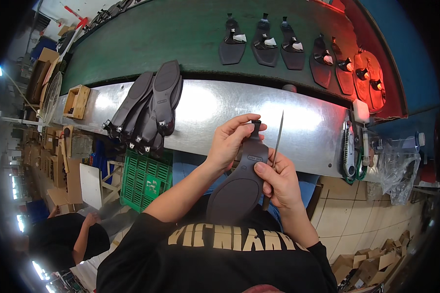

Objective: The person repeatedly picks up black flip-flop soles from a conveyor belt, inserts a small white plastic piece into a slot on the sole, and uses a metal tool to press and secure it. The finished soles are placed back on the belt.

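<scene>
A dark grey sandal sole [235, 193] is held in front of my chest, its underside up and its wide end toward me. My left hand [224, 149] pinches its narrow far end, where a small black piece sticks up. My right hand [282, 181] grips the sole's right edge with the thumb on top. That same hand also holds a long, thin, pointed metal tool [279, 134], tip away from me. To the left, a pile of similar soles [167, 80] lies on the metal bench [200, 105], some with small shiny fittings at their near ends.
Past the bench, a green conveyor belt [190, 31] carries several sandals [265, 51], the right ones under red light. A wooden box [77, 101] sits at left; a utility knife [348, 149] and plastic bag [398, 178] at right. Below is a green crate [146, 180]; another person [68, 239] is lower left.
</scene>
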### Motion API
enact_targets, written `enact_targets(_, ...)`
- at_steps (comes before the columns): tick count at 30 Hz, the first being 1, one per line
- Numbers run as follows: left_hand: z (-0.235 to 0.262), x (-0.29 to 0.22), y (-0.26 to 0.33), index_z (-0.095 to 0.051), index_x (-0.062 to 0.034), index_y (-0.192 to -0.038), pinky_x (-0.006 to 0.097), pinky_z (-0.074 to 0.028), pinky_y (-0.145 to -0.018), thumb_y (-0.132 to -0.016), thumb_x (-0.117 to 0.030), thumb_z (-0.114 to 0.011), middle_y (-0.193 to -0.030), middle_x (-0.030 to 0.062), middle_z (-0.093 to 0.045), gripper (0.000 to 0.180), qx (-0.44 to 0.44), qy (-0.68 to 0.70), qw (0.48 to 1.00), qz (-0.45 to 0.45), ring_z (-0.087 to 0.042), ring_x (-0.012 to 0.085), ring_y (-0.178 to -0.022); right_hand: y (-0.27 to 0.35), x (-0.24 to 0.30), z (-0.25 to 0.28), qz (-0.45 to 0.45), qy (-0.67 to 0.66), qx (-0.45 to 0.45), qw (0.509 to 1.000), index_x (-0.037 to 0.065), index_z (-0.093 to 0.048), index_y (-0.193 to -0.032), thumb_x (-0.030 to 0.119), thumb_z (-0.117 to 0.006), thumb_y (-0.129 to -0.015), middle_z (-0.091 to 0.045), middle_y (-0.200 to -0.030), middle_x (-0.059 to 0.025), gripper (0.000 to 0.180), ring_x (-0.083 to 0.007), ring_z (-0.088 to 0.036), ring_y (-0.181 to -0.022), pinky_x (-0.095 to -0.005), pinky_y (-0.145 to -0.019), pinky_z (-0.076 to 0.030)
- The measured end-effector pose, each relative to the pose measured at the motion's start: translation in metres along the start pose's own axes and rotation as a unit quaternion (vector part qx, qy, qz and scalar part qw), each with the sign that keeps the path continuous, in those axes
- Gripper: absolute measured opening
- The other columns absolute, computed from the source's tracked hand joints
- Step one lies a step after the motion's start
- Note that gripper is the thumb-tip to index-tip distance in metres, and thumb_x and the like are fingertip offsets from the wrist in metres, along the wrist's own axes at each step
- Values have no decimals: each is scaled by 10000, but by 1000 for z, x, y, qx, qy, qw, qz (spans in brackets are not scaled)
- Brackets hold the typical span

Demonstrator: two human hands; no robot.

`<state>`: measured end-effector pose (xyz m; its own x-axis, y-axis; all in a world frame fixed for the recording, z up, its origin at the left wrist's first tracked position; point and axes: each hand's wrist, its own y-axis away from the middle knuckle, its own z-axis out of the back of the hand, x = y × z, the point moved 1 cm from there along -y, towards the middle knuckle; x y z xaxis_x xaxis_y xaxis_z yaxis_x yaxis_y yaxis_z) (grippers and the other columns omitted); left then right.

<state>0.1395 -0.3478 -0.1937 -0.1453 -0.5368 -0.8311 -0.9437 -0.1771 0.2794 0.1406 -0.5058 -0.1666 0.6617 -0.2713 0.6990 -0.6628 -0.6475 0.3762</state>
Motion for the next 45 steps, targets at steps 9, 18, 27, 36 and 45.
enact_targets(9, 1, -11, 2, -625, 9, -1143, 287, -549, -780, -891, -32, -540, -982, 159, -685, 269, -29, 29, 999, 16, -659, 170, -852, -1, -5, -5, 51, 78, 36, 995, 23, -568, -1000, 100, -633, -899, -560, -701, 14, 143, -4, -415, -454, -155, -418, -306)
enact_targets(18, -1, -10, 2, -625, 14, -1131, 281, -544, -774, -889, -8, -558, -959, 138, -687, 252, -14, 6, 999, -30, -651, 163, -874, 0, -7, -3, 33, 66, 35, 997, 21, -574, -1013, 85, -629, -898, -564, -703, 19, 143, 4, -419, -467, -155, -424, -305)
enact_targets(27, 2, -10, -9, -606, 10, -1103, 270, -524, -748, -876, -49, -531, -894, 105, -672, 246, -3, 20, 999, -35, -629, 140, -814, -10, -17, -9, 95, 119, 22, 988, 8, -584, -1055, 98, -631, -903, -568, -713, 24, 183, 6, -428, -488, -146, -440, -315)
enact_targets(36, 5, -14, -17, -610, 34, -1100, 231, -444, -614, -973, -574, -262, -718, 49, -602, 711, 64, 15, 998, 22, -543, 106, -629, -10, -10, -11, 164, 234, 3, 958, -8, -570, -1119, 113, -525, -959, -572, -723, -7, 206, -57, -473, -535, -188, -495, -377)
enact_targets(45, 10, -8, 18, -658, 17, -850, 263, -393, -560, -896, -741, -160, -577, 44, -554, 908, -40, 6, 992, 123, -496, 135, -548, -5, 8, 6, 86, 339, -7, 937, 97, -430, -1419, 25, -422, -956, -570, -711, -15, 469, -43, -459, -559, -185, -523, -404)
